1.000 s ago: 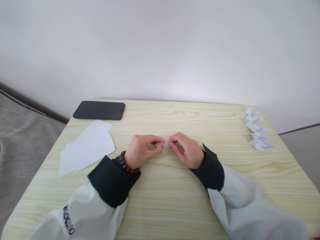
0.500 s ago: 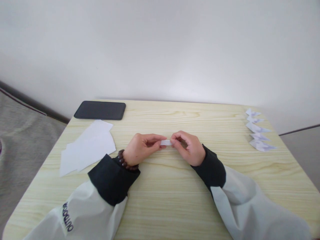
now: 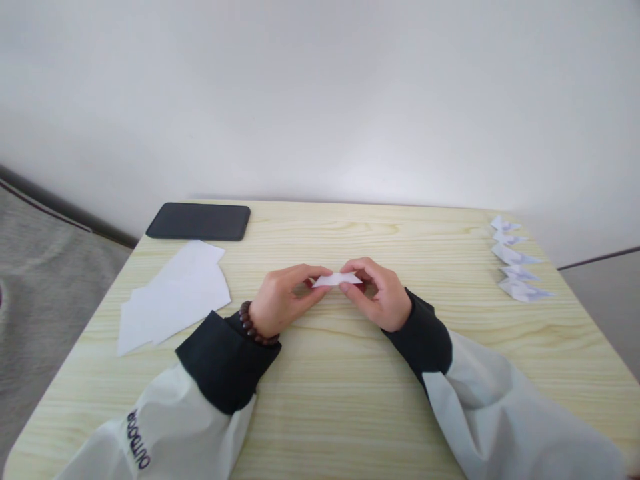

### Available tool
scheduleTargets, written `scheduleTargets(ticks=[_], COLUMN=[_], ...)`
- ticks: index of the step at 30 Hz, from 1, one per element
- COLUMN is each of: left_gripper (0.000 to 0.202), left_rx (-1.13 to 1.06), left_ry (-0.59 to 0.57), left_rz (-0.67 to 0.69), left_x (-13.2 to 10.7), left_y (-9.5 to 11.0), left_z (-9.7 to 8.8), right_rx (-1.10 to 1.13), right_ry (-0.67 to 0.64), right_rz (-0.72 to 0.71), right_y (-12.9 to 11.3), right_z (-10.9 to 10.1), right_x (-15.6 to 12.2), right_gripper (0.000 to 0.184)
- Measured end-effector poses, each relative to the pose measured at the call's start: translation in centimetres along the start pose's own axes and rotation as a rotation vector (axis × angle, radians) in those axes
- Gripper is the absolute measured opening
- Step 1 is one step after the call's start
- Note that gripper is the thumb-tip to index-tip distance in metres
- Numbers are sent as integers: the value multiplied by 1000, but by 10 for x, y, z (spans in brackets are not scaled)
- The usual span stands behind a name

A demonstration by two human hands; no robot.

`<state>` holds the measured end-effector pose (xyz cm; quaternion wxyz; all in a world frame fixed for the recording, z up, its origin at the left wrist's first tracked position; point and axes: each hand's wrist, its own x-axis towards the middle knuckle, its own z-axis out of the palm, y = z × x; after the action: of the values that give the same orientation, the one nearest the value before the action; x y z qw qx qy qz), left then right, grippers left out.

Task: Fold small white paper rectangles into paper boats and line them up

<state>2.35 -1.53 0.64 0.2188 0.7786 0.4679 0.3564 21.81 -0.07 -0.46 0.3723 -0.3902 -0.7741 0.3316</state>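
We see the left hand point(image 3: 277, 303) and the right hand point(image 3: 383, 297) meeting over the middle of the table point(image 3: 325, 400), fingertips facing each other. Between them sits a small folded paper point(image 3: 336, 280), white and pointed at both ends. Each hand pinches one end of it between thumb and fingers, so both hands are closed on the same piece. It is lifted slightly above the wood, and the heels of the hands rest on the tabletop.

On the left wrist we note a bracelet point(image 3: 253, 327) of dark brown beads, just ahead of a black cuff. Both arms wear pale sleeves point(image 3: 490, 413) with black cuffs, and the left sleeve carries dark lettering near the lower edge of the view.

Further to the left, loose white sheets point(image 3: 175, 297) lie flat and overlapping on the table, well apart from the hands. Beyond them, near the far left corner, a black phone point(image 3: 200, 221) lies face down or dark; we cannot tell which.

At the far right edge of the table we count a row of small folded paper figures point(image 3: 515, 260), white with faint purple marks, set one behind another.

A plain pale wall point(image 3: 320, 100) rises behind the table.
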Motion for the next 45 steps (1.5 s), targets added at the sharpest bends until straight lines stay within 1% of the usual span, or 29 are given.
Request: scheduleTargets(ticks=[2, 5, 6, 10, 16, 20, 23, 26, 30, 32, 36, 39, 42, 45], left_gripper=[19, 19, 19, 17, 12, 12, 13, 14, 19, 21, 22, 26, 29, 30], left_rx=[7, -6, -19, -43, 9, 20, 9, -25, -110, -128, -180, -313, -458, -528], left_ry=[16, -1, -9, -5, 17, 33, 21, 14, -7, -32, -69, -117, -177, -202], left_rz=[-9, -22, -13, 51, 87, 88, 74, 7, -161, -210, -263, -339, -406, -436], left_x=[0, 1, 0, -1, -2, -3, -3, -2, -1, 0, 1, 2, 4, 5], left_y=[1, 4, 5, 6, 6, 9, 10, 9, 6, 5, 4, 2, -1, -1], left_z=[0, 0, 0, 1, 1, 2, 3, 4, 3, 2, 1, 1, 0, -2], right_rx=[-22, -85, -110, -170, -188, -216, -238, -243, -187, -120, -9, 59, 187, 270], right_ry=[12, 28, 31, 36, 26, 14, 10, 24, 68, 75, 42, 27, 10, -22], right_rz=[-56, -133, -161, -245, -276, -292, -294, -248, -102, -33, 37, 111, 210, 229], right_y=[0, 1, 1, 1, -1, -2, -4, -5, -2, 0, 3, 4, 5, 7], right_z=[0, -1, 0, 0, 4, 4, 4, 3, 1, 1, 2, 2, 1, 0], right_x=[0, 1, 1, 1, -3, -3, -3, -2, 0, 0, 0, 1, 1, 1], right_gripper=[17, 9, 7, 9, 8, 10, 12, 14, 16, 17, 19, 17, 18, 21])
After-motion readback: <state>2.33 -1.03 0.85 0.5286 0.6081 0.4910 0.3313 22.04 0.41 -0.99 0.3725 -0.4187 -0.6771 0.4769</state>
